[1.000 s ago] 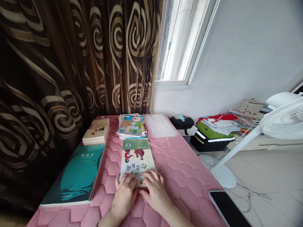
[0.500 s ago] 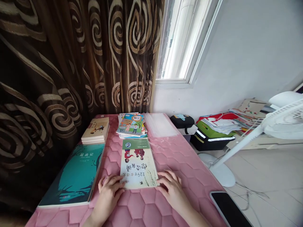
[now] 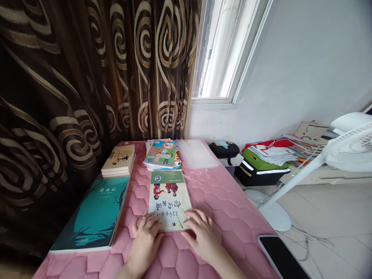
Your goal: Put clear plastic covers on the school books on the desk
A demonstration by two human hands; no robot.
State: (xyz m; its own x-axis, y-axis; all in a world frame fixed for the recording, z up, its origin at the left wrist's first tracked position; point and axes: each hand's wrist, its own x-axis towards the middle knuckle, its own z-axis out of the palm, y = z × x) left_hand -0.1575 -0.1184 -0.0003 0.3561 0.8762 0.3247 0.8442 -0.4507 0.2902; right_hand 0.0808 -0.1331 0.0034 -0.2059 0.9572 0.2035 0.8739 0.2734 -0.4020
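Note:
A book with a green and cream cover (image 3: 169,197) lies flat on the pink quilted table cover (image 3: 223,209), its print upside down to me. My left hand (image 3: 146,239) rests with spread fingers on the book's near left corner. My right hand (image 3: 200,232) lies flat on the near right corner, fingers apart. Neither hand holds anything.
A large teal book (image 3: 94,215) lies at the left, a stack of tan books (image 3: 119,161) beyond it. A pile of colourful books (image 3: 162,154) and clear plastic sleeves (image 3: 197,154) sit at the far edge. A dark phone (image 3: 279,255) lies near right. A white fan (image 3: 334,155) stands right.
From the middle of the book's near edge my hands slid apart to the table on either side, then came back inward onto the book's near corners.

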